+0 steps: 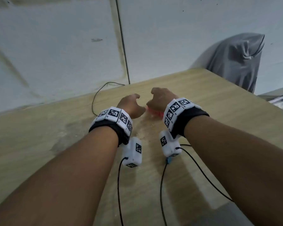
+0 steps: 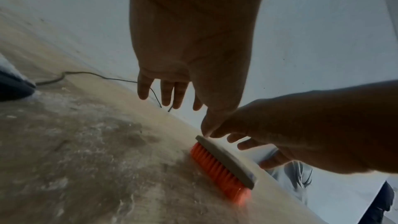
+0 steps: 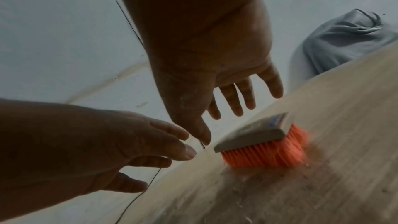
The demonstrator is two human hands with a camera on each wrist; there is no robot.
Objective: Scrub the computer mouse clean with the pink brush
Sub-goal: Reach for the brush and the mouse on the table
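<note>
The pink-bristled brush [image 1: 154,113] [image 2: 224,161] [image 3: 254,135] stands bristles-down on the wooden table [image 1: 219,111]. My right hand [image 1: 162,98] [image 3: 215,83] hovers just over it with fingers spread and straight. Its thumb tip is at the brush's end, and no finger curls round the brush. My left hand [image 1: 131,105] [image 2: 170,91] hangs relaxed beside it and holds nothing. The dark computer mouse [image 2: 13,89] lies at the far left edge of the left wrist view. In the head view my left wrist hides it.
The mouse's thin black cable [image 1: 95,98] [image 2: 96,76] loops over the table's far edge toward the white wall. Pale dusty smears [image 2: 86,142] cover the tabletop near me. A grey cloth-covered shape [image 1: 235,62] stands beyond the table's far right corner.
</note>
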